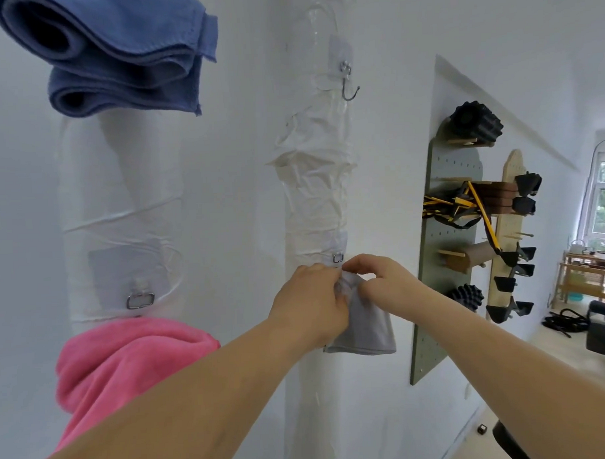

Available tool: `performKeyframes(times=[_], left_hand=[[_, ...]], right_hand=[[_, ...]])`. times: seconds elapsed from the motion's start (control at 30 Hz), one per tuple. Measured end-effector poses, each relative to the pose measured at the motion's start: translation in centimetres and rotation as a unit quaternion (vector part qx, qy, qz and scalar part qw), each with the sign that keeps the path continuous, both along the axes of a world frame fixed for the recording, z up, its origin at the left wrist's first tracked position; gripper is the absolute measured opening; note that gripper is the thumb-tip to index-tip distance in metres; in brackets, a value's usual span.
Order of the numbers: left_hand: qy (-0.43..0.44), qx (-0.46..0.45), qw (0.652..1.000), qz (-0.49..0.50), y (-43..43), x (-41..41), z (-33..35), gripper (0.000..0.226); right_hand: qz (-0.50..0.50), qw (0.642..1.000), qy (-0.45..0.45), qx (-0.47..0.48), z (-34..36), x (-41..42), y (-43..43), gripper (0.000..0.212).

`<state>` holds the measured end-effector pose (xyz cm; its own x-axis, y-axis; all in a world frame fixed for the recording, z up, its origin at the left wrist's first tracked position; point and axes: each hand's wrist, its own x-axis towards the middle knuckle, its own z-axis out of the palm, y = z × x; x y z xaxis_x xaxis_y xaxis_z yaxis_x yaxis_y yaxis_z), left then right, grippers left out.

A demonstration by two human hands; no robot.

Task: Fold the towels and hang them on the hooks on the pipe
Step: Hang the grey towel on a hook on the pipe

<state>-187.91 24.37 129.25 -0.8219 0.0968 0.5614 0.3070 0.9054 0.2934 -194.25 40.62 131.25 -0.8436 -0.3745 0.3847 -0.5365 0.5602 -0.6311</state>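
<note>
Grey towel [362,326] hangs against the pipe [314,201], its top bunched just below the pipe's lower hook [338,258]. Left grip [310,297] and right grip [381,278] both pinch that bunched top. Pink towel [127,366] hangs left of the pipe.

on the left pipe [121,201] the upper towel [116,53] hangs at eleven o'clock and the lower towel [127,366] at seven, while the left hand [310,304] and right hand [381,281] pinch the small towel [366,330] against the right pipe [314,201], with the pegboard [446,258] at three.
</note>
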Motion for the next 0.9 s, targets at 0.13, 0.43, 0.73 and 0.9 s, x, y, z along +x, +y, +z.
performKeyframes(times=[0.13,0.43,0.73,0.9], left_hand=[[0.003,0.006,1.0,-0.002,-0.2,0.5,0.0,0.023],[0.032,0.097,0.993,-0.052,1.1,5.5,-1.8,0.027],[-0.107,0.235,0.959,-0.119,2.2,11.2,-11.7,0.036],[-0.217,0.238,0.934,-0.155,1.5,16.8,-19.7,0.035]], right_hand=[[-0.017,1.0,0.004,0.012,0.2,0.4,0.0,0.04],[-0.107,0.986,0.13,-0.015,-1.6,3.1,1.3,0.039],[-0.164,0.984,0.038,-0.051,-10.1,12.0,2.6,0.022],[-0.197,0.972,-0.106,-0.068,-19.0,21.0,2.8,0.019]])
